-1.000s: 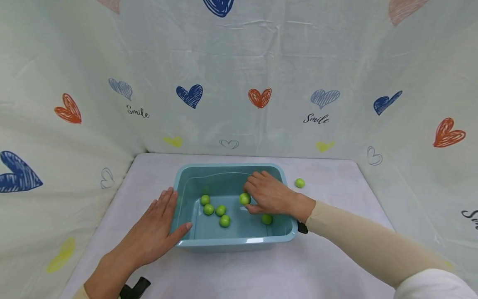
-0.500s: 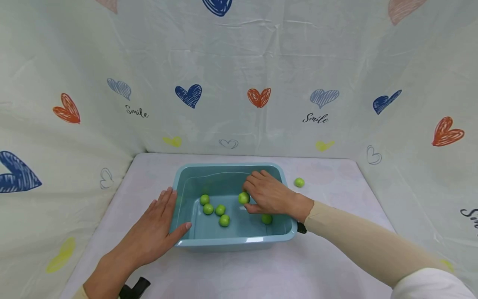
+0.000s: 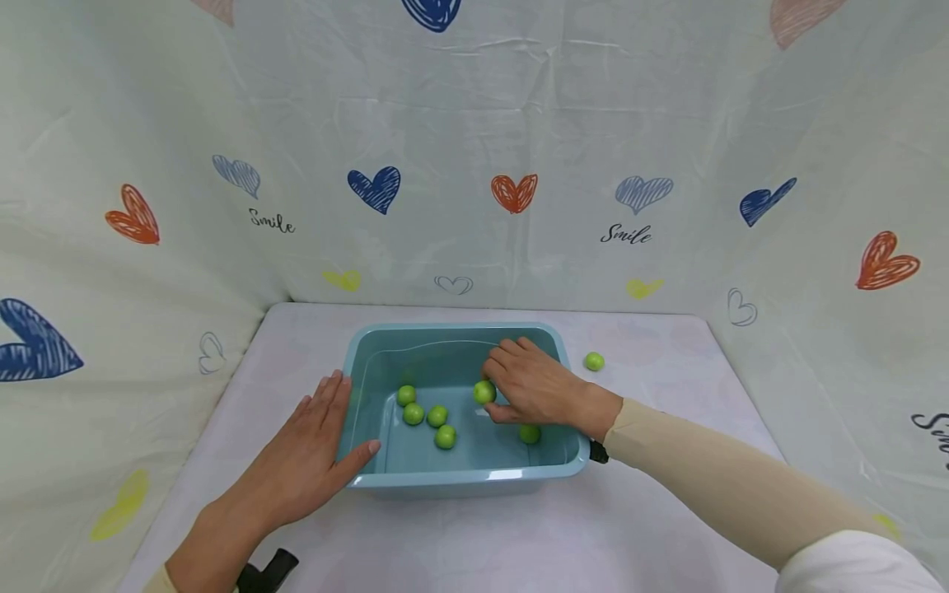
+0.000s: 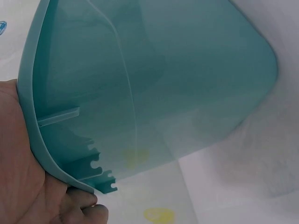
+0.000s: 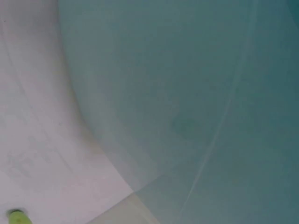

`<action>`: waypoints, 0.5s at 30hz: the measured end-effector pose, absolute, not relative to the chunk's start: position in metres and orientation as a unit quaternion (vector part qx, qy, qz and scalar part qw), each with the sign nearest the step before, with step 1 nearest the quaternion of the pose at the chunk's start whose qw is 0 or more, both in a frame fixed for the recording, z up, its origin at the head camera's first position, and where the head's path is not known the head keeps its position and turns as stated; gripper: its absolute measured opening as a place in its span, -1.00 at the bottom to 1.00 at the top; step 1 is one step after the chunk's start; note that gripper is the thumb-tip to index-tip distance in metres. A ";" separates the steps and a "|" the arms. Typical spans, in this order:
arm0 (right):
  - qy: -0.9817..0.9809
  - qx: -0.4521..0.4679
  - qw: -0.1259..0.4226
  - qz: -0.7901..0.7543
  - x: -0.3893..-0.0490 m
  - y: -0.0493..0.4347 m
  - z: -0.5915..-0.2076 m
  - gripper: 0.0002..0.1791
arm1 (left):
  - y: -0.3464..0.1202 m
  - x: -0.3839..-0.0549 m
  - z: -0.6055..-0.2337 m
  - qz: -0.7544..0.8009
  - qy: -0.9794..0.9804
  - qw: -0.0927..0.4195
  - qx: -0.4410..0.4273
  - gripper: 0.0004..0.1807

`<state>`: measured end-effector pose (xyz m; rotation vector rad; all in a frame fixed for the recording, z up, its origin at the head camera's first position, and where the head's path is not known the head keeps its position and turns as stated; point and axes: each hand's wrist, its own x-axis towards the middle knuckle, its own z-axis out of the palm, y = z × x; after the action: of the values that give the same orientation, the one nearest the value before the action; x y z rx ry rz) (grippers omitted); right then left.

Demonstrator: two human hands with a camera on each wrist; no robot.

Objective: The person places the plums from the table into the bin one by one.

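Note:
A blue-green plastic bin stands on the white table. My left hand rests along its left rim with straight fingers, thumb over the front corner; the left wrist view shows that hand against the rim. My right hand reaches inside the bin and pinches a small round green fruit between thumb and fingers. On the bin's floor at the left lie several more green fruits. Another green fruit shows partly under my right wrist. The right wrist view shows the bin's wall, not the hand.
One green fruit lies on the table outside the bin, to its right; the right wrist view catches part of this fruit too. A white sheet printed with hearts hangs behind and at both sides.

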<state>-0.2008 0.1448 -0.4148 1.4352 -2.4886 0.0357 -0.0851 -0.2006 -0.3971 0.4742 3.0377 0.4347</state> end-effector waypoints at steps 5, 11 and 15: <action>-0.862 0.490 0.125 0.005 -0.202 0.145 -0.415 -0.60 | -0.200 -0.085 -0.397 0.141 0.978 0.022 0.150 0.10; -0.865 0.489 0.116 0.001 -0.201 0.145 -0.415 -0.55 | -0.200 -0.085 -0.396 0.144 0.978 0.026 0.151 0.10; -0.861 0.493 0.125 -0.001 -0.201 0.146 -0.415 -0.56 | -0.201 -0.085 -0.397 0.145 0.977 0.025 0.152 0.09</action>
<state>-0.2014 0.1460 -0.4150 1.4350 -2.5092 -0.0037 -0.0846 -0.2005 -0.3968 0.4706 3.0230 0.4481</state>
